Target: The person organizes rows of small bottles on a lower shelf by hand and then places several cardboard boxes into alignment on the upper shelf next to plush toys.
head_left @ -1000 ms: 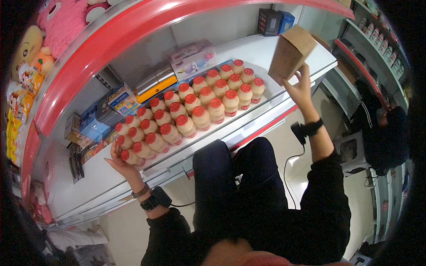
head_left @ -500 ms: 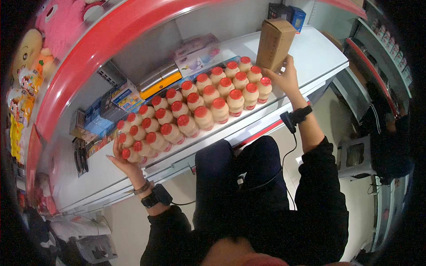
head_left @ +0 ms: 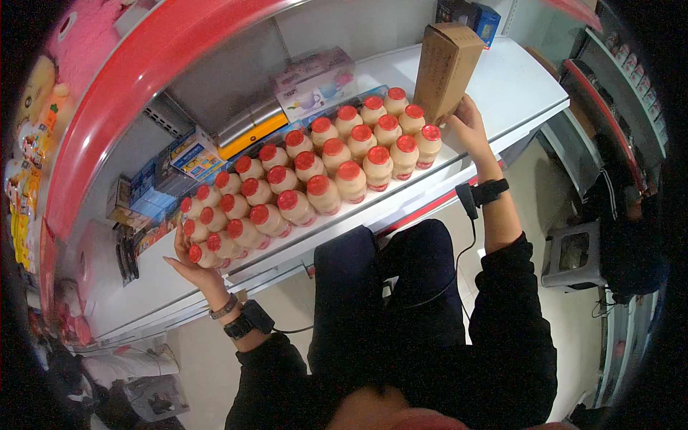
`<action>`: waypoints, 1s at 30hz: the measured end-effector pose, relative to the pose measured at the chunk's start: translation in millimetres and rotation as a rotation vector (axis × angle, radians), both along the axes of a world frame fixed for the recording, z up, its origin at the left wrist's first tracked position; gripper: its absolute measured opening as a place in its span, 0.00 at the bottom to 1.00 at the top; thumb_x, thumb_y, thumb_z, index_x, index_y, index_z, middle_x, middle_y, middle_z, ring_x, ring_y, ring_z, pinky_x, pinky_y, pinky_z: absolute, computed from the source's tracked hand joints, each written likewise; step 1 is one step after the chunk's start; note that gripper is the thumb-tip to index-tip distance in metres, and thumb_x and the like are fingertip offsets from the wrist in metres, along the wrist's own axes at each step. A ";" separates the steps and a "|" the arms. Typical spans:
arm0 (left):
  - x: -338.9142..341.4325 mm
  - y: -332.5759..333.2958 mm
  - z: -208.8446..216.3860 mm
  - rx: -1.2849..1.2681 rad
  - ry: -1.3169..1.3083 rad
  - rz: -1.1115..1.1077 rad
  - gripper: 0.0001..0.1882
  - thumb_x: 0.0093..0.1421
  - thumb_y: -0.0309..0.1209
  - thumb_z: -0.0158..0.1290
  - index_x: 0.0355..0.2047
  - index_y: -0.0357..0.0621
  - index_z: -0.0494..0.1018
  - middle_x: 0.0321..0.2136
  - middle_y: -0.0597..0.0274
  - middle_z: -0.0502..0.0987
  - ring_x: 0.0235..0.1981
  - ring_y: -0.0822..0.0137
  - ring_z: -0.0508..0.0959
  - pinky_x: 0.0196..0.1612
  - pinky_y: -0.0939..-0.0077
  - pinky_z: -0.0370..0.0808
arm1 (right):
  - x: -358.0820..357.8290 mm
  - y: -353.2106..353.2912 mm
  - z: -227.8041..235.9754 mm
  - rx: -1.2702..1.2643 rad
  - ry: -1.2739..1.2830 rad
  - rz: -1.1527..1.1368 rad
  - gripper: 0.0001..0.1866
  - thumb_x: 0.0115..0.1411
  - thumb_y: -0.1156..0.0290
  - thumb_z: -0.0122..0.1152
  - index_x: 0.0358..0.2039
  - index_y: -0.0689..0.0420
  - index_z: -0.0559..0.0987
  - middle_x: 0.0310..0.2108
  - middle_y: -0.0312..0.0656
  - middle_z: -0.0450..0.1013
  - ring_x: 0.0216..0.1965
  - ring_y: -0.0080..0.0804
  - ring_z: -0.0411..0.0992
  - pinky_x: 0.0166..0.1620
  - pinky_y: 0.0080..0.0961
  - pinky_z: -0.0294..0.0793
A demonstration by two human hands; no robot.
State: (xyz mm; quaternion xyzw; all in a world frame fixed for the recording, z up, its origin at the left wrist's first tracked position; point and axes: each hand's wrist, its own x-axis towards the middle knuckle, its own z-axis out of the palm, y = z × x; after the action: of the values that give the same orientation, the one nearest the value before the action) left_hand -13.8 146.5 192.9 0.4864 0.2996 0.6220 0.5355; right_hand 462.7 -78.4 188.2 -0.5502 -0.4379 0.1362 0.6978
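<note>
Three long rows of small cream-coloured drink bottles [head_left: 321,193] with red foil caps stand packed together on the white shelf. My left hand [head_left: 195,269] is at the left end of the rows, fingers against the outermost bottles and thumb spread away from them. At the far right end, a tall brown cardboard box [head_left: 446,75] stands beside the last bottles. My right hand [head_left: 469,132] holds it near its lower end, with the thumb toward the bottles; part of the fingers is hidden by the box.
Behind the bottles are a white-and-purple box [head_left: 315,84], a yellow-and-silver box [head_left: 252,130] and several blue boxes [head_left: 152,192]. A red curved rim [head_left: 115,93] arches overhead. Grey stools [head_left: 573,254] stand on the floor at right and lower left. Cables hang from my wrist devices.
My left hand has moved slightly left, and bottles at the left end and middle have shifted left. The right hand and cardboard box have shifted only slightly.
</note>
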 end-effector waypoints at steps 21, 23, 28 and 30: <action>4.4 -5.2 7.2 -0.081 -0.094 0.016 0.38 0.61 0.58 0.23 0.55 0.39 0.60 0.56 0.51 0.60 0.57 0.56 0.60 0.60 0.59 0.55 | -15.3 -6.6 6.2 -0.077 -0.005 0.139 0.33 0.53 0.79 0.49 0.59 0.64 0.52 0.54 0.45 0.59 0.54 0.32 0.60 0.57 0.29 0.58; 1.3 -3.3 5.9 -0.057 -0.092 0.030 0.37 0.61 0.58 0.23 0.55 0.40 0.60 0.57 0.53 0.59 0.58 0.56 0.59 0.60 0.59 0.55 | -17.2 -7.0 12.9 -0.098 -0.052 0.136 0.34 0.52 0.79 0.49 0.59 0.63 0.51 0.54 0.45 0.59 0.55 0.32 0.60 0.57 0.29 0.58; -1.3 0.1 1.5 -0.049 -0.083 -0.015 0.37 0.61 0.58 0.23 0.55 0.39 0.60 0.58 0.53 0.58 0.59 0.56 0.58 0.61 0.59 0.54 | -13.4 -5.6 7.0 -0.088 -0.067 0.121 0.35 0.51 0.77 0.49 0.60 0.63 0.51 0.54 0.44 0.59 0.55 0.32 0.60 0.58 0.29 0.56; 1.2 -0.9 2.4 -0.057 -0.084 -0.018 0.38 0.61 0.58 0.23 0.55 0.39 0.60 0.58 0.53 0.58 0.59 0.56 0.57 0.61 0.59 0.53 | -14.3 -7.4 9.6 -0.095 -0.064 0.149 0.35 0.51 0.77 0.49 0.60 0.62 0.51 0.54 0.45 0.60 0.54 0.32 0.61 0.57 0.28 0.57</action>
State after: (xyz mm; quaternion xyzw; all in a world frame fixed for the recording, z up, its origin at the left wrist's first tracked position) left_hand -12.6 145.5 195.3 0.4470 0.2900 0.6285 0.5667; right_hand 448.4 -85.9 197.8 -0.5527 -0.4926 0.1908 0.6445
